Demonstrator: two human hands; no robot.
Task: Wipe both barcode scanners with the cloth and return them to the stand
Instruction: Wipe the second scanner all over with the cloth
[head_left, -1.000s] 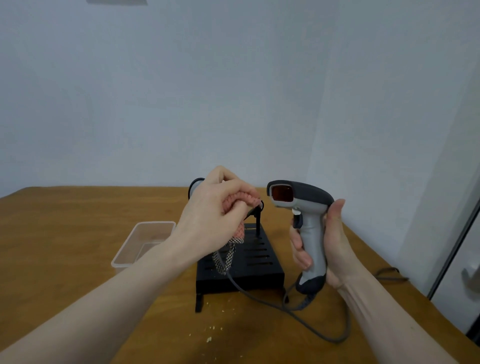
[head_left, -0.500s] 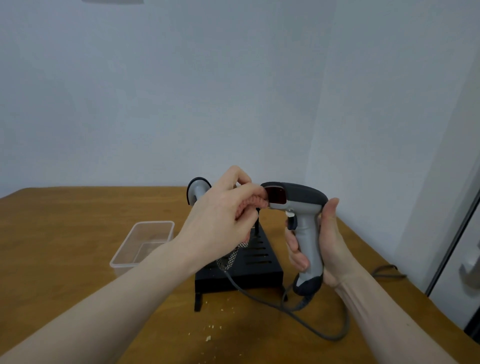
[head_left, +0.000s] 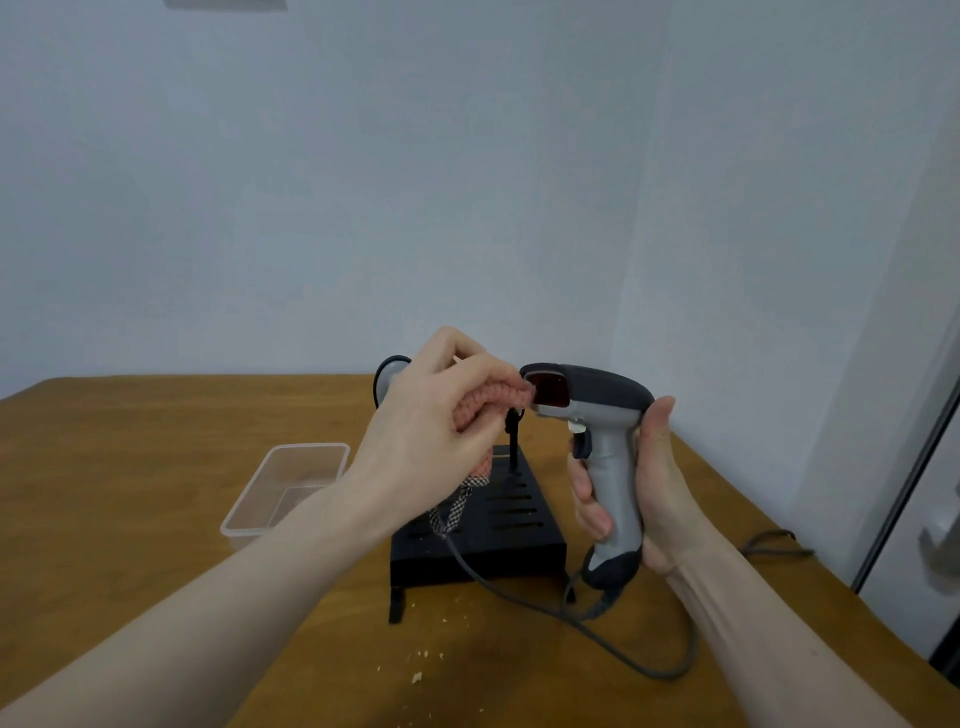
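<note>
- left hand (head_left: 431, 415) fingers curled round pink cloth (head_left: 488, 405), pressing it on scanner window
- right hand (head_left: 639, 488) grips upright grey scanner (head_left: 602, 441) handle

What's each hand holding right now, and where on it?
The right hand grips the grey barcode scanner by its handle. The left hand holds the bunched pink cloth, its end at the scanner's front window.
</note>
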